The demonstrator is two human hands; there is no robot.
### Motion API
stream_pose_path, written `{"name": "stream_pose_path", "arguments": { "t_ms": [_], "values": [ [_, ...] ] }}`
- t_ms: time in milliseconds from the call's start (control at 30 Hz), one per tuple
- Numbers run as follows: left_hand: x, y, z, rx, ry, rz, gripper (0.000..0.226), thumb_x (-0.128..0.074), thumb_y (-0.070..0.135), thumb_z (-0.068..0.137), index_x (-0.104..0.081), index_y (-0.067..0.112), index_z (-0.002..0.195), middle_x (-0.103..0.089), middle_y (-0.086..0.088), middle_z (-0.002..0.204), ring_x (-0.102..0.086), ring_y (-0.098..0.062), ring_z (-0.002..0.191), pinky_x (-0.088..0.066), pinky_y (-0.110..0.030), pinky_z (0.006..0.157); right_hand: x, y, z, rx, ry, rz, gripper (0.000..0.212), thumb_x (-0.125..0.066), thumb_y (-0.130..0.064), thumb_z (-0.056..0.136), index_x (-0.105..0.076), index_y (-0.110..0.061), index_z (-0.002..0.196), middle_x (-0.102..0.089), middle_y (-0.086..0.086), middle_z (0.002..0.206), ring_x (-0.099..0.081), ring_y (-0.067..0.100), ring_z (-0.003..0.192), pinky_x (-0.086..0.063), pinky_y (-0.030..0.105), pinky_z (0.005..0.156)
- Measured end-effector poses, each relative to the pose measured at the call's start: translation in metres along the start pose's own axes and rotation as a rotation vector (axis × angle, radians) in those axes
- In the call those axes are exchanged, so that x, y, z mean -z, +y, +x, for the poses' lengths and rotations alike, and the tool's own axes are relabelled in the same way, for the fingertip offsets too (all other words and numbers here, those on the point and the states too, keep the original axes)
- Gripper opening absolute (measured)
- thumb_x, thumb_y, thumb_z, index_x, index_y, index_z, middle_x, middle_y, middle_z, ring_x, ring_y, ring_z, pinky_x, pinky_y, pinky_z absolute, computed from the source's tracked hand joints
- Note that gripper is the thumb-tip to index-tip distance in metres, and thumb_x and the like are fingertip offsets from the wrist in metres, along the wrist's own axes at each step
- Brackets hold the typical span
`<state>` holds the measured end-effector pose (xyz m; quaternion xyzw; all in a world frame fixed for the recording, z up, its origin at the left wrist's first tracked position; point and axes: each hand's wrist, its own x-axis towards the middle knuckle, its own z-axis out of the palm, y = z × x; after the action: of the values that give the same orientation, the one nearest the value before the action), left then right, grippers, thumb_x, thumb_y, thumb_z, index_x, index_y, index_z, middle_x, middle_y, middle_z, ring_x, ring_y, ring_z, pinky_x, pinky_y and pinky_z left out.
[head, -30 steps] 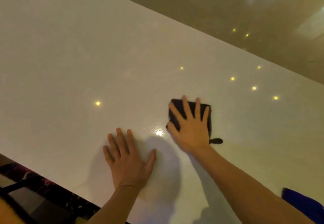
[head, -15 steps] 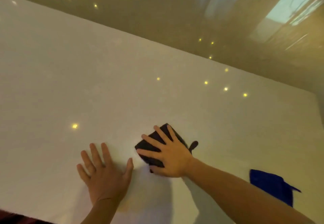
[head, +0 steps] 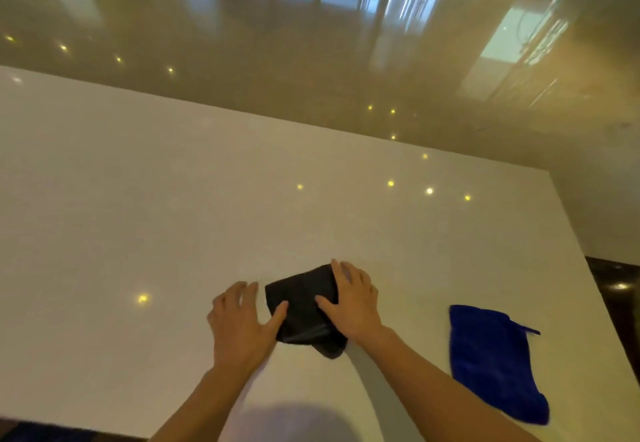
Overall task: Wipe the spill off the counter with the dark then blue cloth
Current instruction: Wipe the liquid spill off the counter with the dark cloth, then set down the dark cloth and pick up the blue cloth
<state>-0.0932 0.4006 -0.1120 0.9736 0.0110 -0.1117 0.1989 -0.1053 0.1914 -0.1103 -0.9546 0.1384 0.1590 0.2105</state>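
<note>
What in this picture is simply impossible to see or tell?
Head view only:
- The spill: no liquid shows on the glossy counter; light reflections could mask it.
- Part of the dark cloth lies under the right hand and the left hand's thumb.
- The fingertips of both hands are motion-blurred.
- The blue cloth's texture is too soft to read.

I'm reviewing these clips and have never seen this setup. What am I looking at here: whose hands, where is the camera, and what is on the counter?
The single view comes from a camera worn on a person's head, looking down at their bare hands. They work on a glossy white counter that mirrors small ceiling lights. The right hand presses flat on a crumpled dark cloth; the left hand lies beside it, thumb touching the cloth's edge. Neither hand grips anything. A bright blue fleecy cloth lies untouched to the right. I cannot make out any spill.
</note>
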Motion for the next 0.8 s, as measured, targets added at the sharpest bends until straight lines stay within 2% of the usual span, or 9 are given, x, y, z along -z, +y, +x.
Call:
{"name": "stream_pose_path", "arguments": {
  "t_ms": [100,200,267,333,433,533,667,733,800],
  "values": [
    [-0.007,0.030,0.020,0.078,-0.131,-0.021,0.053,-0.062,0.054,0.086,-0.057,0.020,0.126,-0.044,-0.011,0.139,-0.039,-0.034,0.123,-0.035,-0.044,0.100,0.005,-0.003,0.014,-0.121,-0.051,0.186,0.064,-0.064,-0.042,0.094,-0.039,-0.013,0.146,-0.047,0.015,0.144,-0.045,0.037,0.130,-0.044,0.045,0.104],
    [0.004,0.042,0.038,0.066,-0.220,-0.150,0.010,-0.066,0.030,0.088,-0.060,0.023,0.094,-0.059,-0.005,0.105,-0.052,-0.031,0.103,-0.044,-0.039,0.085,0.018,-0.011,0.023,-0.172,-0.146,0.392,0.034,-0.070,-0.028,0.093,-0.056,-0.009,0.117,-0.063,0.016,0.120,-0.060,0.035,0.111,-0.048,0.039,0.087],
    [0.017,0.054,0.048,-0.056,-0.282,-0.303,0.020,-0.067,0.018,0.087,-0.051,0.025,0.077,-0.058,0.002,0.080,-0.056,-0.026,0.084,-0.047,-0.034,0.070,0.030,-0.009,0.019,-0.164,-0.163,0.535,0.022,-0.072,-0.024,0.092,-0.067,-0.012,0.110,-0.068,0.010,0.107,-0.064,0.030,0.100,-0.051,0.036,0.083],
    [0.035,0.075,0.051,-0.195,-0.343,-0.374,0.024,-0.069,0.015,0.086,-0.050,0.024,0.074,-0.059,0.003,0.071,-0.055,-0.022,0.071,-0.044,-0.027,0.062,0.044,0.002,0.012,-0.139,-0.135,0.715,0.004,-0.072,-0.019,0.091,-0.071,-0.021,0.094,-0.068,0.003,0.092,-0.065,0.024,0.088,-0.054,0.029,0.073],
    [0.056,0.115,0.056,-0.285,-0.400,-0.621,0.014,-0.072,0.012,0.086,-0.060,0.017,0.081,-0.067,-0.001,0.072,-0.063,-0.019,0.069,-0.053,-0.031,0.070,0.081,0.037,0.000,-0.097,-0.091,1.022,0.020,-0.067,-0.006,0.091,-0.067,-0.022,0.080,-0.068,0.003,0.084,-0.064,0.023,0.083,-0.052,0.028,0.073],
    [0.062,0.169,0.066,-0.289,-0.389,-0.785,0.008,-0.074,0.014,0.087,-0.069,0.015,0.093,-0.075,-0.004,0.091,-0.072,-0.020,0.089,-0.060,-0.030,0.078,0.127,0.088,-0.013,-0.137,-0.001,1.300,0.012,-0.060,-0.003,0.096,-0.066,-0.012,0.090,-0.071,0.009,0.086,-0.067,0.026,0.083,-0.056,0.036,0.075],
    [0.042,0.259,0.073,-0.470,-0.449,-0.682,0.005,-0.066,0.017,0.093,-0.065,0.017,0.098,-0.070,-0.009,0.104,-0.067,-0.028,0.101,-0.061,-0.048,0.084,0.179,0.164,-0.025,-0.210,0.222,1.246,0.009,-0.061,-0.012,0.099,-0.066,-0.014,0.106,-0.075,0.007,0.104,-0.075,0.024,0.094,-0.063,0.029,0.071],
    [0.029,0.302,0.070,-0.546,-0.401,-0.658,0.004,-0.063,0.020,0.095,-0.063,0.021,0.099,-0.068,-0.004,0.105,-0.066,-0.024,0.102,-0.061,-0.044,0.083,0.202,0.196,-0.027,-0.198,0.295,1.244,0.010,-0.060,-0.010,0.100,-0.065,-0.014,0.108,-0.074,0.009,0.110,-0.073,0.024,0.100,-0.063,0.028,0.075],
    [0.014,0.345,0.065,-0.613,-0.325,-0.685,0.004,-0.062,0.021,0.096,-0.062,0.022,0.100,-0.066,0.003,0.102,-0.065,-0.018,0.101,-0.060,-0.032,0.081,0.224,0.228,-0.026,-0.167,0.344,1.221,0.011,-0.061,-0.006,0.099,-0.065,-0.014,0.106,-0.074,0.009,0.110,-0.073,0.024,0.102,-0.063,0.034,0.083]
  ]
}}
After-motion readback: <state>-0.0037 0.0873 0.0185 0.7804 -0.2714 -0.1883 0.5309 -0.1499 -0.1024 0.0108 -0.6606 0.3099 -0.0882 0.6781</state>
